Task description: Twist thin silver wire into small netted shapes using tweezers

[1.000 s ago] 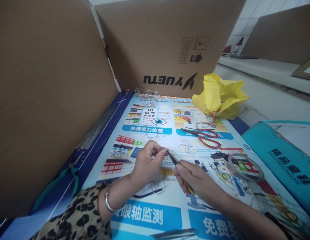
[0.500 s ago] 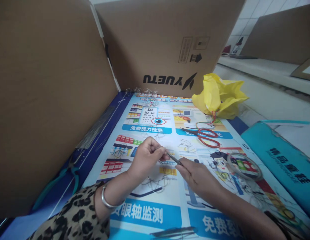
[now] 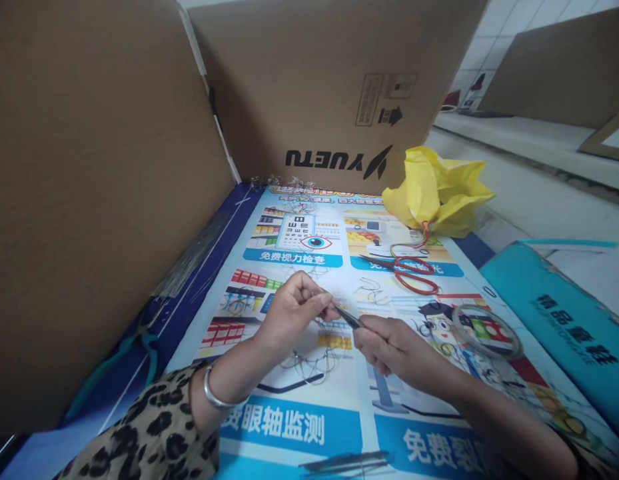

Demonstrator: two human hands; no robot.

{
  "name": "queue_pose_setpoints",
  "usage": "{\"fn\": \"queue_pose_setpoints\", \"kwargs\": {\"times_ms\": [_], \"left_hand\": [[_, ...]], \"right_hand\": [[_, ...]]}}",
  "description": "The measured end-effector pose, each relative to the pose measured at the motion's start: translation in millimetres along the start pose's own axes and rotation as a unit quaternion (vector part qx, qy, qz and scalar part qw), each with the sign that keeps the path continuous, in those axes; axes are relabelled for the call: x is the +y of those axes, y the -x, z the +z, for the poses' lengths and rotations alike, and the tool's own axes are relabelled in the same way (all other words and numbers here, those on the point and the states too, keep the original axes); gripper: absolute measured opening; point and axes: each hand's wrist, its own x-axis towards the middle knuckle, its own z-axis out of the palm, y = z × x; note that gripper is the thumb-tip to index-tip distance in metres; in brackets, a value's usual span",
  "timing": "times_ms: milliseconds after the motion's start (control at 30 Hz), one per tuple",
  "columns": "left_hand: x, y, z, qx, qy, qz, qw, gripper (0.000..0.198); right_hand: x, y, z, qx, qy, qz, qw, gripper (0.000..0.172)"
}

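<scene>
Pliers (image 3: 348, 317) in right hand (image 3: 389, 343), at centre of scene; fingers wrapped fully round the grip, thumb along its upper side, handles mostly covered. Dark nose slants left and slightly far, its tip reaching the left hand's fingertips (image 3: 325, 301). Whether tip and skin touch cannot be told; nor can the gap between the plier jaws. Left hand (image 3: 292, 310) bent into a pinch, thumb against forefinger, other fingers curled behind (anything between them is too small to make out). Silver bracelet (image 3: 208, 387) on that wrist.

Loops of fine wire (image 3: 314, 363) lie on the printed poster (image 3: 279, 460), just near of the left hand. Red-handled scissors (image 3: 396, 269) rest far right of the pliers, points to the left. Beyond them, yellow bag (image 3: 439, 193), crumpled, before an upright cardboard panel (image 3: 309, 80). Teal-handled tool (image 3: 122, 351) well apart at left. Thin dark strips (image 3: 349, 462) at the near edge.
</scene>
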Motion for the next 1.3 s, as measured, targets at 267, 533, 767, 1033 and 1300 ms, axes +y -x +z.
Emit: {"fn": "queue_pose_setpoints", "kwargs": {"times_ms": [267,533,767,1033,1300], "left_hand": [[1,0,1.6,0.006,0.004,-0.001,1.000,0.018],[-1,-2,2.6,0.066,0.010,0.012,0.998,0.022],[1,0,7.6,0.091,-0.010,0.013,0.996,0.022],[3,1,10.0,0.097,-0.043,0.001,0.994,0.019],[3,1,10.4,0.094,-0.046,0.005,0.995,0.017]], "right_hand": [[7,-2,-2,-0.073,-0.146,-0.029,0.986,0.037],[-4,2,5,-0.014,-0.099,-0.016,0.995,0.035],[-6,3,9,0.019,-0.070,-0.006,0.997,0.032],[-2,1,10,0.018,-0.061,0.001,0.998,0.033],[0,-1,12,0.032,-0.038,0.014,0.999,0.030]]}}
